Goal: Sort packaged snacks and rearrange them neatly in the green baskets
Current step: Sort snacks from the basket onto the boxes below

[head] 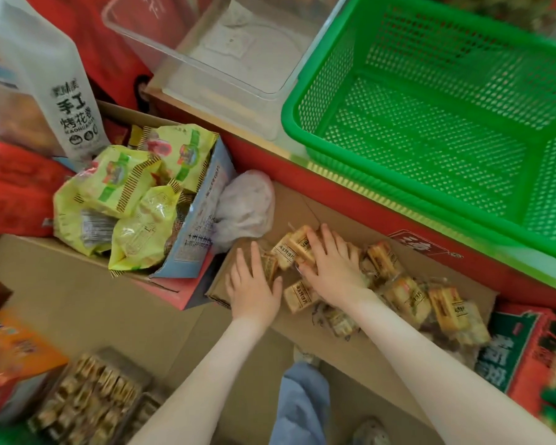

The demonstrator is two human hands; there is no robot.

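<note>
snack packets (408, 298) (tan, clear-wrapped) lie heaped under left hand (254, 287) and right hand (331, 264), both flat.

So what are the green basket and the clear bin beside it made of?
The green basket looks like moulded plastic, slightly glossy, its walls a lattice of small holes. The clear bin is probably rigid transparent plastic: see-through, with shiny rims.

You have small tan snack packets (408, 297) lying jumbled, several tilted, along the cardboard sheet's (296, 203) far edge. Your green mesh basket (326, 88) sits upright at the red counter's (350, 194) front edge.
</note>
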